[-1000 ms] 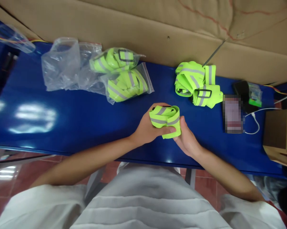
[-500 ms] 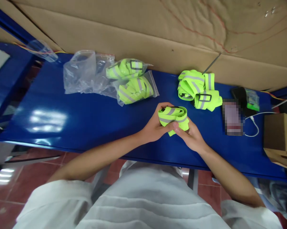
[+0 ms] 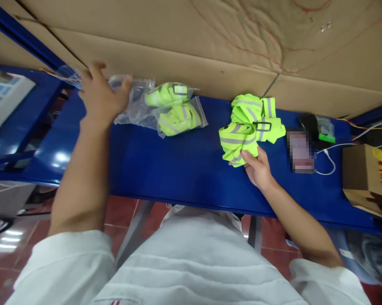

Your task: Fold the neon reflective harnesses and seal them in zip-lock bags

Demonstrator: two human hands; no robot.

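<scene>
So, the right hand [image 3: 257,169] has its fingers grasping a rolled neon strap [image 3: 237,137], thumb on the near side, right in front of the loose neon straps [image 3: 248,103] on the blue surface [image 3: 178,169]. They overlap from this angle, so I can't tell if they're actually touching. Meanwhile the left hand [image 3: 102,99] is way over on the other side, fingers spread wide, over by the clear plastic bags [image 3: 138,106]. Kinda blurry, so no clue whether it's making contact. Two bagged straps [image 3: 180,118] sit just beside those, one behind the other. Far right there's a white cable [image 3: 331,163] and an open cardboard box [image 3: 355,167].
</scene>
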